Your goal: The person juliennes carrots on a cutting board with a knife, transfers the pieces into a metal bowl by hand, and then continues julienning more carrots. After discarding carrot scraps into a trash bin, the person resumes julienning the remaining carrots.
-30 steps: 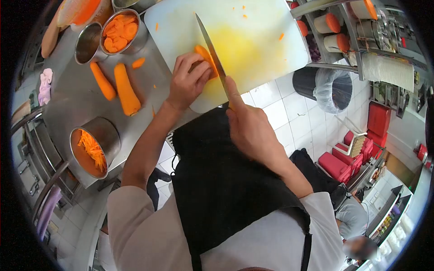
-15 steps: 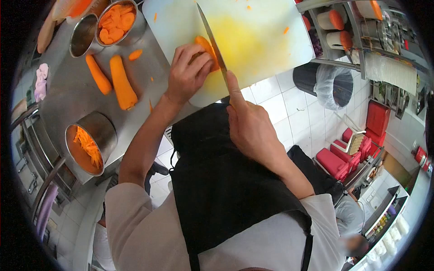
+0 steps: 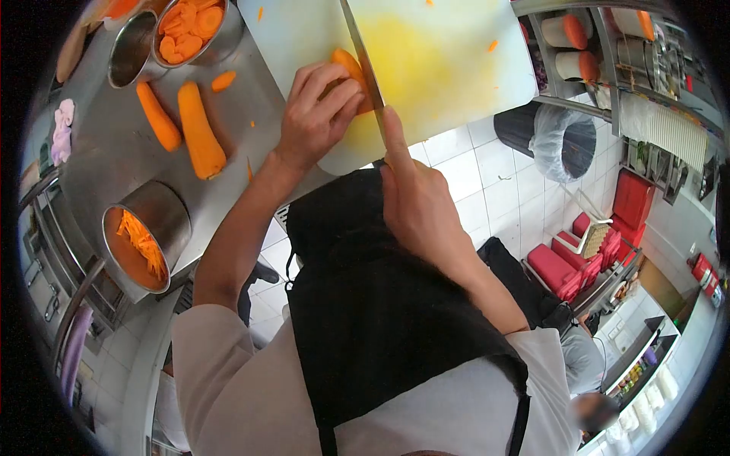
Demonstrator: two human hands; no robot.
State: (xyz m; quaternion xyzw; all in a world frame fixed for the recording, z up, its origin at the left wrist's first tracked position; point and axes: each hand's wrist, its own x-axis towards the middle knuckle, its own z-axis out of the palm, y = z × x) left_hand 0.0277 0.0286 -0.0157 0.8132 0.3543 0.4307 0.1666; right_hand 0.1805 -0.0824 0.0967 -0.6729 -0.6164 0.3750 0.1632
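Note:
My left hand (image 3: 318,110) is closed over a piece of carrot (image 3: 348,64) and presses it to the white cutting board (image 3: 487,83). Gripped in my right hand (image 3: 417,194) is a long knife (image 3: 363,61), its index finger laid along the blade. The blade stands against the right side of the carrot, close to my left fingertips. A yellow stain and a few orange bits mark the board. To the left, two peeled carrots (image 3: 201,131) and a short carrot end (image 3: 223,81) lie on the steel counter (image 3: 99,152).
A metal pot (image 3: 171,220) with carrot strips stands near the counter's left edge. Behind are a metal container (image 3: 232,38) of carrot slices and another metal container (image 3: 125,64). A lined bin (image 3: 532,140) and red boxes (image 3: 559,270) stand right. Another person (image 3: 584,361) is at lower right.
The view has shifted slightly, moving the counter items a little left and up. The knife still stands against the carrot, and both hands keep their hold.

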